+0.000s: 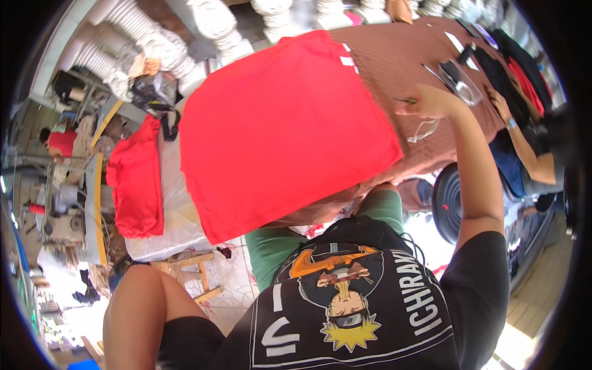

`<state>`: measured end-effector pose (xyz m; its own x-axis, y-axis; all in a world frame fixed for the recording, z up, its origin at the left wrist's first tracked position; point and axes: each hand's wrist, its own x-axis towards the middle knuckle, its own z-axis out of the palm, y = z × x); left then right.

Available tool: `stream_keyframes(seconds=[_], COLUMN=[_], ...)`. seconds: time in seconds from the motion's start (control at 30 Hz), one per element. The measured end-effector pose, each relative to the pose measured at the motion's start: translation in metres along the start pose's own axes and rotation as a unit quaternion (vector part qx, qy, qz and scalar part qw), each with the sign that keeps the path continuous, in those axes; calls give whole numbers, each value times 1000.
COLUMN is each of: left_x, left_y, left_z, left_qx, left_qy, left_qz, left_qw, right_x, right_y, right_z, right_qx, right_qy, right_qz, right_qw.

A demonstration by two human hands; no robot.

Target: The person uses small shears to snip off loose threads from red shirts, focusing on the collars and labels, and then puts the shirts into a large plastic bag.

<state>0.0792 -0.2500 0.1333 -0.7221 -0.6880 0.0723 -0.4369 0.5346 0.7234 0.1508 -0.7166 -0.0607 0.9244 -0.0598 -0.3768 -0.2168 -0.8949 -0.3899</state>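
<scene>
A large red piece of fabric (pixel 283 132) lies spread flat on the table in front of me, with small white tags (pixel 348 61) at its far right edge. Just beyond its right side, over the brown quilted cover (pixel 385 61), is my right hand (pixel 425 102). Its fingers are closed on a small dark pointed tool (pixel 405 100) that looks like thread snips; most of it is hidden in the hand. A thin whitish loop (pixel 424 130) lies below that hand. My left arm bends at the lower left, and its hand is out of view.
Folded red fabric (pixel 137 179) rests at the table's left end. At right, a co-worker's hand (pixel 499 103) is by black cloth (pixel 493 68), near a clear plastic case (pixel 462 86). A wooden stool (pixel 194 274) stands below; white balusters (pixel 216 21) line the back.
</scene>
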Motion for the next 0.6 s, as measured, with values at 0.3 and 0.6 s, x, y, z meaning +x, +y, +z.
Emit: stream_keyframes(seconds=[0.3,0.6], left_x=[-88,-396], left_y=[-132,-209], left_z=[28,226], left_qx=[-146,5], left_qy=[493,912], left_qz=[-204,-410], left_qw=[833,-16], right_x=[11,50], right_y=[-39,-115], right_z=[35,73], right_qx=[31,175], right_qy=[47,61], right_qz=[-5,-108], right_qw=[998,977])
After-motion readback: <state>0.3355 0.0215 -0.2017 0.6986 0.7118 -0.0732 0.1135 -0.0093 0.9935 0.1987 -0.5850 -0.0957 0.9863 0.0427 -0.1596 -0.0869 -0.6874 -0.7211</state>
